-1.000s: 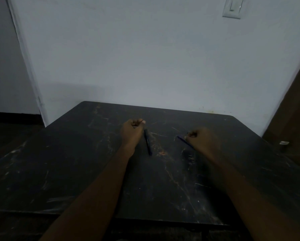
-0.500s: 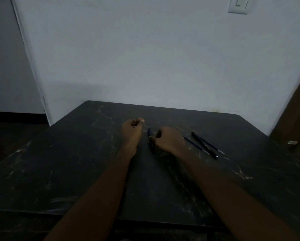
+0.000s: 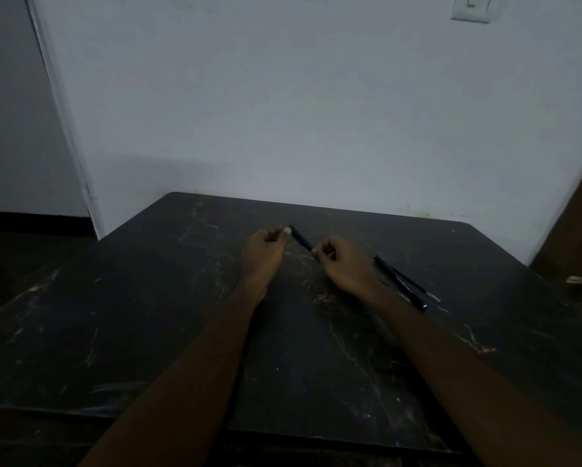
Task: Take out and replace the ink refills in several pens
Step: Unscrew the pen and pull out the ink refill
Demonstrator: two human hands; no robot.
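Dark scratched table (image 3: 148, 332): far edge meets the wall (image 3: 283, 112); broad bare surface to the left and toward the near edge. One dark pen (image 3: 301, 238) is held above mid-table between both hands. Left hand (image 3: 264, 252) pinches its far end with thumb and fingers; right hand (image 3: 345, 266) pinches the near end, fingers curled. To the right, touching the table: one pen barrel (image 3: 400, 283), and two thin refills (image 3: 429, 293) just beside it. One wall switch (image 3: 471, 8), upper right.

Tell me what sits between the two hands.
In the head view, a dark pen spans the gap, its ends pinched by the left hand and right hand, above the table.
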